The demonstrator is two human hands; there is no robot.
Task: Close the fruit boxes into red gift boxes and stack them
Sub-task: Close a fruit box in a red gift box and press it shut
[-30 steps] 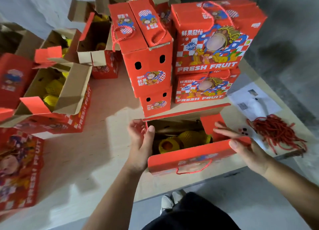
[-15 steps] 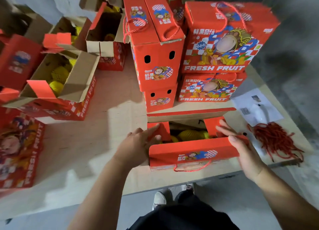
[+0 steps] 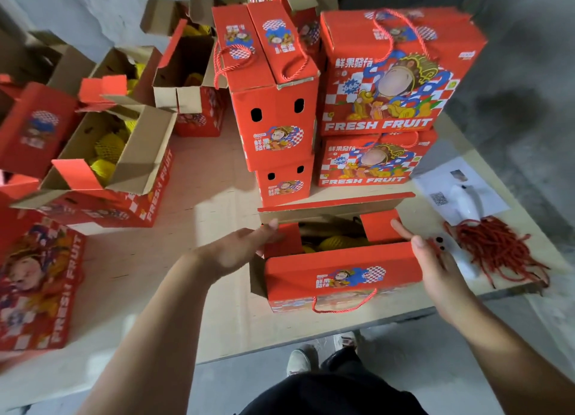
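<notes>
A half-closed red gift box (image 3: 342, 277) sits at the table's near edge, its near lid flap folded over and yellow netted fruit (image 3: 331, 243) showing through the gap. My left hand (image 3: 239, 249) presses the left side flap (image 3: 281, 238) inward with straight fingers. My right hand (image 3: 435, 259) touches the right side flap (image 3: 381, 228) with extended fingers at the box's right end. The far flap (image 3: 336, 201) still stands up. Behind it rise two stacks of closed red boxes (image 3: 273, 119), (image 3: 382, 103).
Open boxes of yellow fruit (image 3: 109, 153), (image 3: 186, 81) stand at the left and back. A closed box (image 3: 37, 284) lies at the near left edge. A heap of red cords (image 3: 497, 249) and a paper sheet (image 3: 460, 193) lie at the right. The tabletop (image 3: 193, 259) ends just before my feet.
Both side flaps have been folded down over the fruit. My left hand turned from the box's left wall onto the left flap; the right stayed at the right end.
</notes>
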